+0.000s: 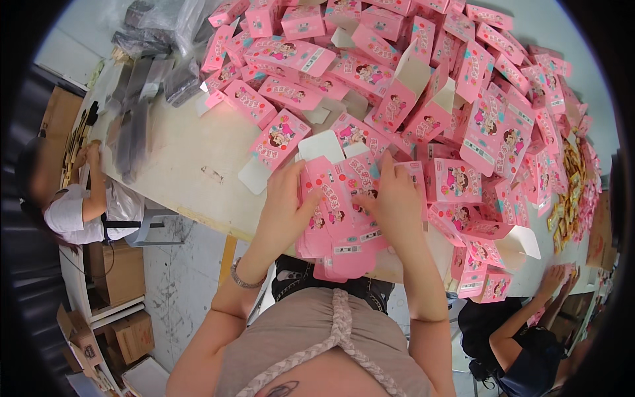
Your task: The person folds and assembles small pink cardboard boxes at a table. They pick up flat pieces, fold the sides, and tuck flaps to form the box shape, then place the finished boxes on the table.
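Note:
My left hand (284,202) and my right hand (393,195) both grip a flat pink carton (340,182) with cartoon figures printed on it, its white flap sticking up at the top. Under it lies a stack of similar flat pink cartons (344,248) at the near edge of the pale worktable (192,159). A bracelet circles my left wrist.
A big heap of folded pink boxes (423,86) covers the far and right side of the table. Grey plastic bags (145,73) lie at the far left. One person sits at the left (79,205), another at the lower right (522,331). Cardboard boxes (119,278) stand on the floor.

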{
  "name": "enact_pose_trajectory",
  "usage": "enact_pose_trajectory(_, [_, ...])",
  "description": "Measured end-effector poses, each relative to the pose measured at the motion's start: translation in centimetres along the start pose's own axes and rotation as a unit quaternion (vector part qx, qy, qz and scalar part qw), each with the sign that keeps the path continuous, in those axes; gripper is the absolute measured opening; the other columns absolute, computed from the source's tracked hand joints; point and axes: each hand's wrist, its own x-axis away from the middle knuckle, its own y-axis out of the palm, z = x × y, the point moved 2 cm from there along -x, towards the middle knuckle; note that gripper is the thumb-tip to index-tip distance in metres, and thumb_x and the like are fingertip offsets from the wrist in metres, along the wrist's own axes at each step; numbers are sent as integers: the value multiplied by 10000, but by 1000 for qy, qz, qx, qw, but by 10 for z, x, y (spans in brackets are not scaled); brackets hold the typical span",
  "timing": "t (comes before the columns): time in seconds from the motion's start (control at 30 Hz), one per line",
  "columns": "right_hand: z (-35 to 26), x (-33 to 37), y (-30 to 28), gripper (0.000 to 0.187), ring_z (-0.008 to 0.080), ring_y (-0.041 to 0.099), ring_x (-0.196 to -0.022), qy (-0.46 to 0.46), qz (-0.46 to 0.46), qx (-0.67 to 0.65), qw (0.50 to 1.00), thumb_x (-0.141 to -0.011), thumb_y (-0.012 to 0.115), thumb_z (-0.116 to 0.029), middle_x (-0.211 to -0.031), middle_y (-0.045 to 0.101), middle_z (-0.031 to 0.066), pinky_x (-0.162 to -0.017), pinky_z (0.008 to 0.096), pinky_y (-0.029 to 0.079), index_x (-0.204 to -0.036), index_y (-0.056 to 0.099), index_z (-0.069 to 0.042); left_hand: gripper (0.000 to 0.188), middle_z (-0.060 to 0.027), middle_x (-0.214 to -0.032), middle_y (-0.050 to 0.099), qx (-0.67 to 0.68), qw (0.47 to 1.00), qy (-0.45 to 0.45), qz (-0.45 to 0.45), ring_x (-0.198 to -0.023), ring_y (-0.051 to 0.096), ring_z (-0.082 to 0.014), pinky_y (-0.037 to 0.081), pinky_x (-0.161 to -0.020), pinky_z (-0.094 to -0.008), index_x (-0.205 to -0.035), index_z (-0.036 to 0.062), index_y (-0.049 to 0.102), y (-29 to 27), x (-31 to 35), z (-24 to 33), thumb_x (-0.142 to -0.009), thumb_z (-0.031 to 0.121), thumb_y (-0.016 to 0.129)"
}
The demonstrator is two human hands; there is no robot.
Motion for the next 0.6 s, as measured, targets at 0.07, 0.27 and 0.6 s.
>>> enact_pose_trajectory(0.07, [1, 0, -6, 660, 278, 575, -783, -14, -28, -106, 994, -694, 766, -177, -870, 558, 110, -688, 429, 456, -1265, 473, -23, 531, -166, -1279, 415, 61, 997, -13, 48, -1163, 458, -278, 430, -947, -409, -1359, -2, 315, -2, -2, 4, -929, 214, 539])
enact_pose_trajectory(0.27, [-45, 35, -60, 439, 252, 557, -783, -211, -33, -220, 952, -719, 748, -107, -1019, 563, 115, -641, 350, 477, -1140, 625, -95, 437, -185, -1192, 539, 607, 792, -66, -1, -1060, 566, -257, 454, -927, -413, -1342, 34, 394, -11, -14, 31, -961, 237, 463])
enact_pose_trajectory(0.6, [-36, 18, -38, 923, 300, 514, -1119, -158, 97, -376, 908, -743, 754, -156, -1299, 440, 170, -897, 382, 449, -1437, 179, 39, 551, -185, -1329, 431, 447, 893, 34, 36, -1197, 494, -265, 441, -970, -395, -1402, -2, 277, -17, -12, 74, -918, 108, 515])
